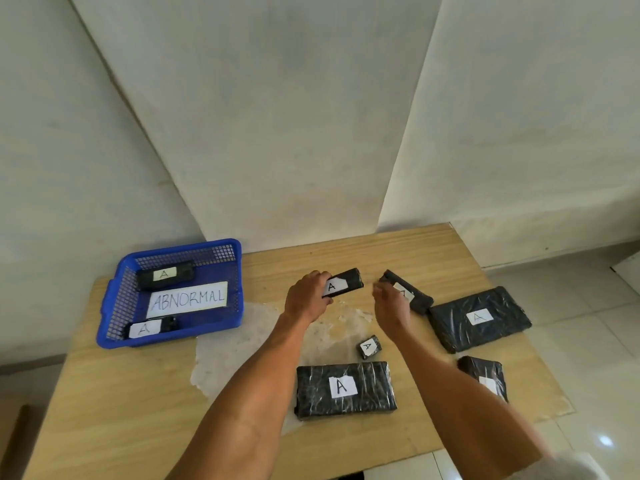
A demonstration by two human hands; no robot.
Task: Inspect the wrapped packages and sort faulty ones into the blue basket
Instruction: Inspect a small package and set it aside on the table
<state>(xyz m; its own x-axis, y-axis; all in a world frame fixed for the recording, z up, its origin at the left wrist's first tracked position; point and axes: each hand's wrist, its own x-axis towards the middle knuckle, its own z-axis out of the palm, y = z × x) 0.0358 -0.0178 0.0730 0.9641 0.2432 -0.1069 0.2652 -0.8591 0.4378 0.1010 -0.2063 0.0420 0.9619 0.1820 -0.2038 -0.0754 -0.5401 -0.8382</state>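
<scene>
Gripping the small wrapped package (343, 284) by its basket-side end, our left hand (306, 297) holds it well to the right of the blue basket (114, 306) — long axis pointing away from it — while our right hand (391, 301), farther from the basket, hangs loosely curled, seemingly empty.

Soft daylight, wide-angle edge distortion

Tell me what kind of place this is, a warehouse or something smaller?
Probably a makeshift sorting station in a plain room: a wooden table against bare white walls, a blue basket labelled ABNORMAL, and black wrapped packages marked A.
</scene>
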